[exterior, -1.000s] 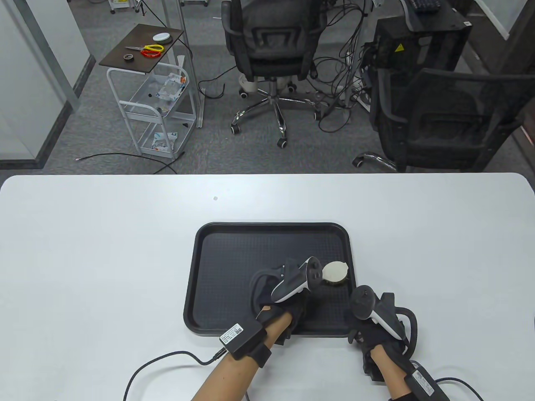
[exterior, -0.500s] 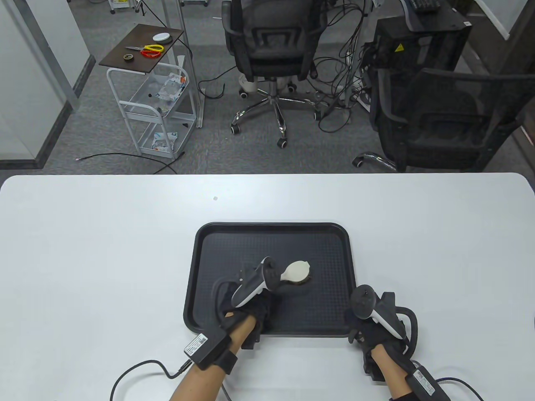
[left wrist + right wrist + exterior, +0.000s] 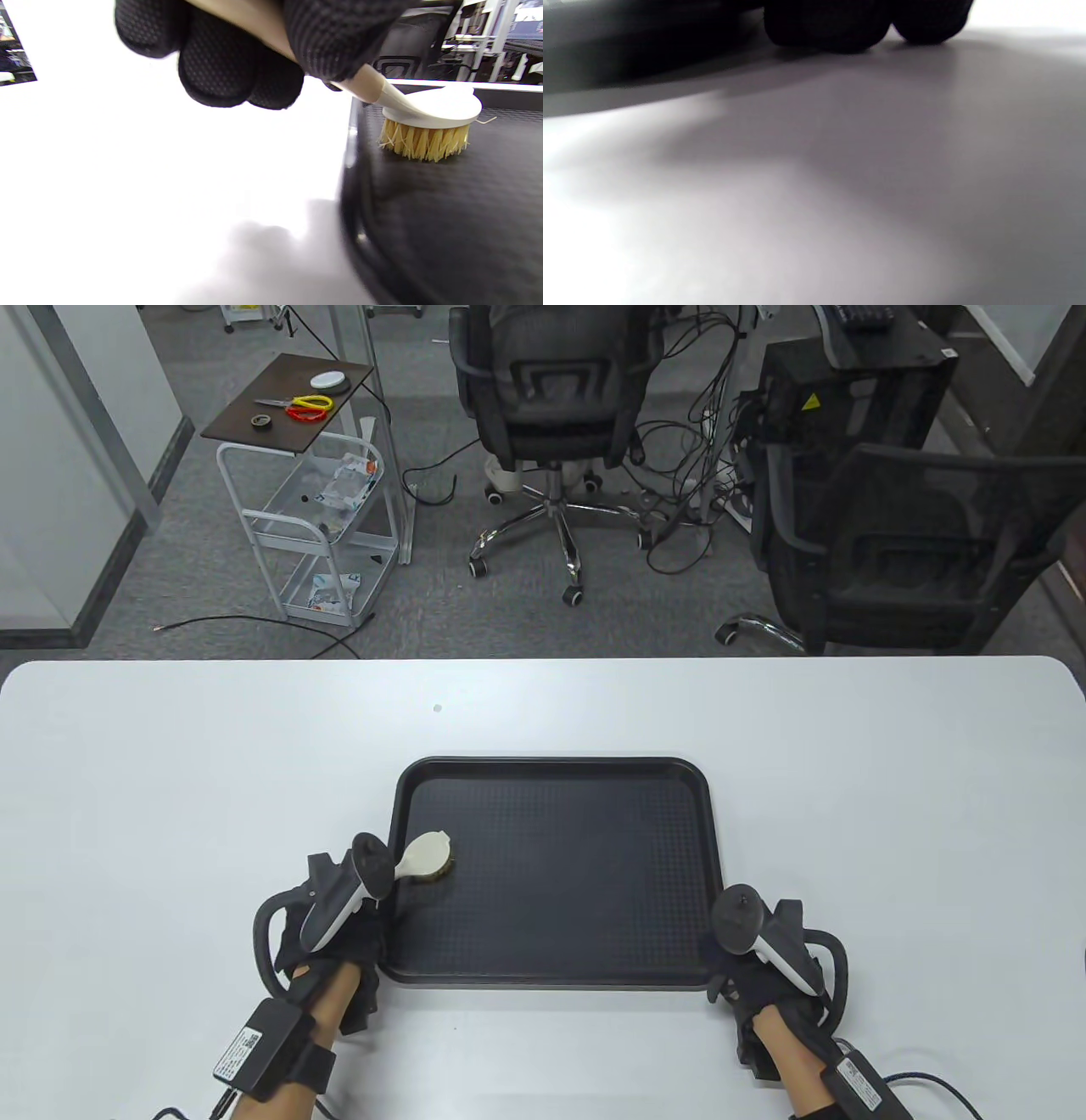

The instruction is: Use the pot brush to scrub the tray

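While the left hand pinches its wooden handle, the light, stiff-bristled pot brush presses the rigid tray; right-hand grip unclear.

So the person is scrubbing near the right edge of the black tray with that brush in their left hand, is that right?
Not quite: the brush is near the tray's left edge, not the right. The table view shows it there, and the left wrist view shows its bristles on the tray floor just inside that rim. The left hand does hold the handle, as you said.
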